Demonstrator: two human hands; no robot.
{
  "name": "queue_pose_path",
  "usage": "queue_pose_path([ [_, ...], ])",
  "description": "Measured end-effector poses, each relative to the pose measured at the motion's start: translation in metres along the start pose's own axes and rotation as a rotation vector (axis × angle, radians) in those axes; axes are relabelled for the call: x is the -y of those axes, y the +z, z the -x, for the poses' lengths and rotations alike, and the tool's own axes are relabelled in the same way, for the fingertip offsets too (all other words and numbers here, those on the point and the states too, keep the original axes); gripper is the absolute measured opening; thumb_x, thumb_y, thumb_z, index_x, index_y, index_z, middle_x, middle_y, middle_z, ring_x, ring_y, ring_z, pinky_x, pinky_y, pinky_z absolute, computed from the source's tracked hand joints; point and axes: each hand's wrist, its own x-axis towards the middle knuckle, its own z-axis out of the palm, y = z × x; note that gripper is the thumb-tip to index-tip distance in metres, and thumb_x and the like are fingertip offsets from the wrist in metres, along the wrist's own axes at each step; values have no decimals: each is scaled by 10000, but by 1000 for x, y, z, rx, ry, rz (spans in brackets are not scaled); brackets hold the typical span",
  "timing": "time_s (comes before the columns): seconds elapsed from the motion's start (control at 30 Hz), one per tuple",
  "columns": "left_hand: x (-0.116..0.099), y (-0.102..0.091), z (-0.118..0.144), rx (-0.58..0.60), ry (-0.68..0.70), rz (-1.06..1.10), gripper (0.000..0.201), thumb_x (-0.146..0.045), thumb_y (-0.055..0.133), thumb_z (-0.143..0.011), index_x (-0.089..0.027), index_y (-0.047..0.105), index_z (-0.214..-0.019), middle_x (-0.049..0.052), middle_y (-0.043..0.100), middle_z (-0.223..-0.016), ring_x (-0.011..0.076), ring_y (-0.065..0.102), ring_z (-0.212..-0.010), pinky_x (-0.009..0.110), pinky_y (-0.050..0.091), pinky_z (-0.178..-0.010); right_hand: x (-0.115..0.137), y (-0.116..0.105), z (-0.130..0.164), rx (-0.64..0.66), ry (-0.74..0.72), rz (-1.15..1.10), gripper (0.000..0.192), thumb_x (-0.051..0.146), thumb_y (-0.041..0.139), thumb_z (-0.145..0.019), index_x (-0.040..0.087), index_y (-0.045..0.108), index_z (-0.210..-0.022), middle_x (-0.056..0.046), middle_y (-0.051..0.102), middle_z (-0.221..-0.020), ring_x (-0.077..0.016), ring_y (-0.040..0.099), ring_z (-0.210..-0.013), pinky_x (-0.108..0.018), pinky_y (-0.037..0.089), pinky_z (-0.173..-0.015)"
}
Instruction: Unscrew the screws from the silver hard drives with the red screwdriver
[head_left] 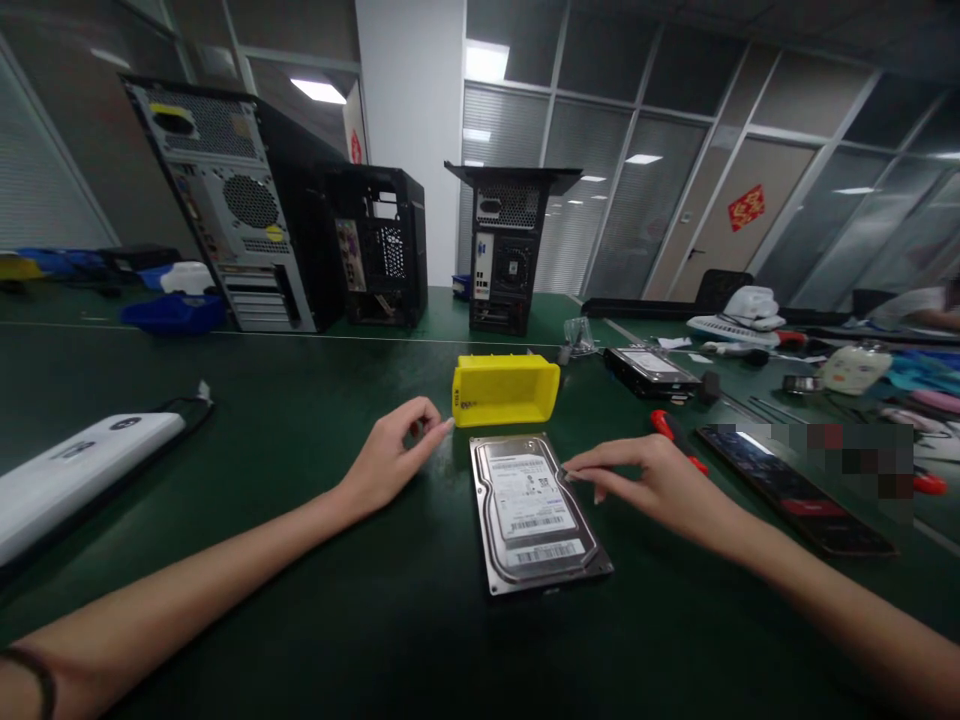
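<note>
A silver hard drive (529, 500) with a white printed label lies flat on the green table in front of me. Just behind it, a yellow plastic bin (507, 392) rests on its side, its open face toward me. My left hand (397, 450) is on the table left of the drive, fingers curled to the thumb, the thumb tip close to the bin's lower left corner. Fingertips of my right hand (645, 485) are pinched together at the drive's upper right edge. Anything small inside either pinch is too small or hidden to name.
Computer cases (251, 200) stand along the back. A white power strip (82, 470) lies at left. On the right are a phone (795, 490), red-handled pliers (679, 440), a dark drive (651, 370) and cluttered tools. A blue bin (174, 313) sits at back left.
</note>
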Motion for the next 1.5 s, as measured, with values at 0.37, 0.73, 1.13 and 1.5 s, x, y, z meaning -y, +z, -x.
queue_pose_path([
  [0.37, -67, 22, 50, 261, -118, 288, 260, -407, 525, -830, -192, 556, -687, 2, 510, -641, 131, 454, -594, 242, 357, -529, 8, 12, 16, 66, 164, -331, 266, 412, 574, -783, 197, 721, -834, -37, 634, -802, -94, 568, -679, -198, 449, -596],
  [0.73, -66, 18, 50, 509, -13, 207, 373, -376, 599, -774, -188, 375, -543, -36, 450, -544, 107, 430, -545, 237, 334, -520, -10, 23, 41, 30, 24, -277, 207, 331, 559, -818, 273, 722, -932, -43, 609, -694, -70, 541, -576, -162, 409, -489],
  [1.13, -59, 22, 51, 531, -47, 228, 404, -374, 630, -751, -185, 348, -532, -42, 447, -542, 100, 434, -538, 223, 322, -491, -21, 31, 49, 17, -137, -272, 280, 208, 570, -811, 347, 670, -1033, -36, 639, -753, -80, 591, -619, -162, 460, -522],
  [1.5, -63, 19, 49, 597, -44, 204, 353, -280, 603, -775, -167, 346, -563, -52, 426, -585, 82, 412, -588, 200, 296, -536, -15, 13, 44, 202, 55, -183, 187, 334, 562, -814, 209, 698, -782, -35, 611, -791, -89, 587, -702, -194, 469, -624],
])
